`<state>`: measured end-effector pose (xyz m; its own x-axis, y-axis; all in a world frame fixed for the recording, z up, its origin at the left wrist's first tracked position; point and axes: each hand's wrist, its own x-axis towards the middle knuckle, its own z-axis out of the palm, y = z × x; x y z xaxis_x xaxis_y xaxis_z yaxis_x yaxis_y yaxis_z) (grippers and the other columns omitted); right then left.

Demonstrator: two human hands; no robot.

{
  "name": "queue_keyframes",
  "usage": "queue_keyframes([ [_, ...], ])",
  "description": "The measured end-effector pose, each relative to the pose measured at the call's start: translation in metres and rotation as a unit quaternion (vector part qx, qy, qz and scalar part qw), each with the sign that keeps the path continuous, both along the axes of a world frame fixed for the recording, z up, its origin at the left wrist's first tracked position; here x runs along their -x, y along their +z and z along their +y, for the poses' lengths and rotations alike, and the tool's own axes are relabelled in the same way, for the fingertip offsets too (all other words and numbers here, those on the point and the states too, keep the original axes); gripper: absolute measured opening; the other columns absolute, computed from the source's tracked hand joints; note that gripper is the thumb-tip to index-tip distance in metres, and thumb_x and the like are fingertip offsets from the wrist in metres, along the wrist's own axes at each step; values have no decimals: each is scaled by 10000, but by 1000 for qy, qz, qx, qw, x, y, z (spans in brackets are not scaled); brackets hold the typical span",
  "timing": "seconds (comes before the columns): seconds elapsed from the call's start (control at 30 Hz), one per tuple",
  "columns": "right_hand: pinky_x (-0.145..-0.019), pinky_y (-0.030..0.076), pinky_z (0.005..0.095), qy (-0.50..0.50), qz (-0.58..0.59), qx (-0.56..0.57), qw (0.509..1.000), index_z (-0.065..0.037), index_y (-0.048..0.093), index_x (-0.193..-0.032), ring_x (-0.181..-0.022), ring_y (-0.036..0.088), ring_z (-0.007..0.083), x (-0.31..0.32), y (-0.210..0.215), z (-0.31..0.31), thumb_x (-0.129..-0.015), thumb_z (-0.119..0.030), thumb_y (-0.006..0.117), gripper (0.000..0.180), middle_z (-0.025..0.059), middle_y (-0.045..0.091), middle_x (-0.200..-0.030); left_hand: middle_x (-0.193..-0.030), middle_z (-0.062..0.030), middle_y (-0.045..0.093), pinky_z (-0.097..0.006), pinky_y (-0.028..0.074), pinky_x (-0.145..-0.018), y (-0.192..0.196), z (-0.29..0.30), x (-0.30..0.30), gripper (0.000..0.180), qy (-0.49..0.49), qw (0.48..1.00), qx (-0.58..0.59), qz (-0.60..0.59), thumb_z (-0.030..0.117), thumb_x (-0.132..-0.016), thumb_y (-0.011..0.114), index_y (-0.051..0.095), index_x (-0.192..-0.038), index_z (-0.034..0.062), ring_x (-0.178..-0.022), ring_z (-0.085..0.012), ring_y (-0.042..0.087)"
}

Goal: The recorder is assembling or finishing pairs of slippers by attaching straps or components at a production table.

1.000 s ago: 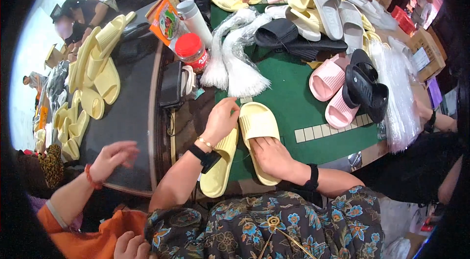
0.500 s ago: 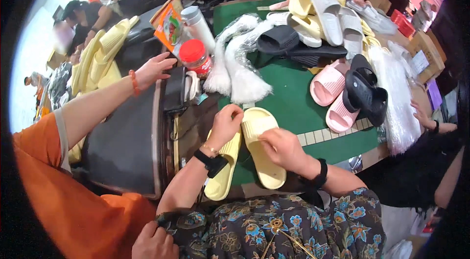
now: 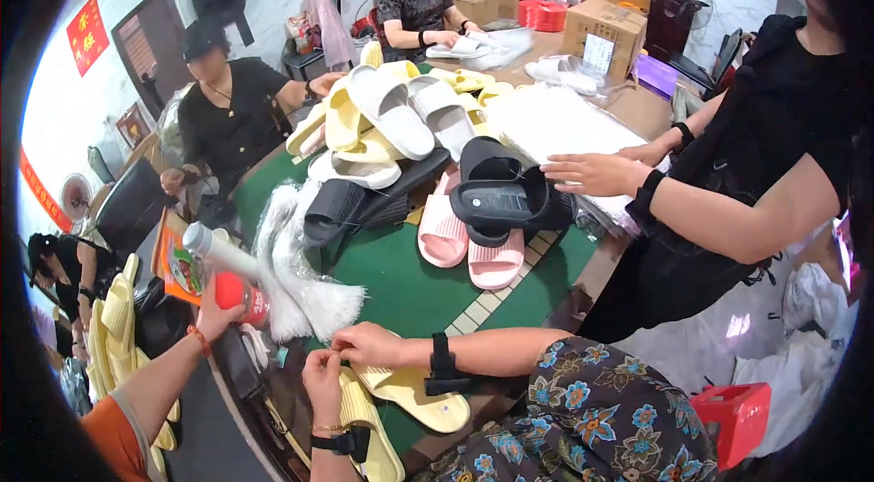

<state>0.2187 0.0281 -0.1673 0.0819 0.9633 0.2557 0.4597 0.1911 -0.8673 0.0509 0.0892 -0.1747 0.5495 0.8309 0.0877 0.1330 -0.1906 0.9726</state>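
A pair of yellow slippers lies at the near edge of the green tabletop. My left hand (image 3: 320, 384) is beside the strap of the left slipper (image 3: 371, 435), its fingers pinched and raised. Above the strap of the right slipper (image 3: 435, 407), my right hand (image 3: 369, 345) is closed too, its fingertips meeting those of my left. Whatever is between the fingertips is too small to make out. Just beyond my hands lie bundles of fine white strands (image 3: 319, 304), partly in clear wrap.
A co-worker's hand (image 3: 214, 309) grips a red-lidded jar (image 3: 250, 295) at left. Black slippers (image 3: 496, 200) rest on pink slippers (image 3: 443, 232); grey slippers (image 3: 391, 113) top a pile farther back. At right, another person's hand (image 3: 596, 174) is over clear plastic bags (image 3: 546, 122).
The view has swung right and up. My hands, apart over the two slippers before, now meet at the fingertips. The orange-sleeved co-worker's hand has reached the red-lidded jar.
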Motion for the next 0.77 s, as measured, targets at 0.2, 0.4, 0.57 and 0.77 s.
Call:
queue_keyframes([
  [0.2,-708,529,362,-103,68,44,991,-20,689,-922,-763,680,237,-10,0,1,-852,-214,592,228,156,699,-848,-797,-6,602,-220,452,-616,12,-4,-12,78,-1,998,41,-51,85,-935,608,599,-934,7,-700,-69,549],
  [0.4,-651,489,285,-67,164,53,983,10,638,-935,-706,593,110,-10,0,3,-883,-122,607,145,58,654,-785,-816,-34,638,-235,486,-626,10,0,-10,125,38,998,55,16,117,-939,609,620,-977,-2,-721,-86,614],
  [0.57,-659,496,285,-71,173,59,981,15,648,-963,-701,598,113,-10,-10,5,-883,-138,619,174,73,672,-798,-750,15,603,-202,426,-566,7,-2,-12,125,50,998,21,37,135,-950,605,624,-961,13,-637,-37,522],
  [0.77,-684,508,265,-43,209,82,974,-5,665,-1035,-754,633,99,-11,-6,3,-898,-121,608,189,61,702,-872,-769,16,598,-186,410,-594,2,-3,-8,116,32,998,50,-14,126,-947,611,631,-967,14,-669,-33,509],
])
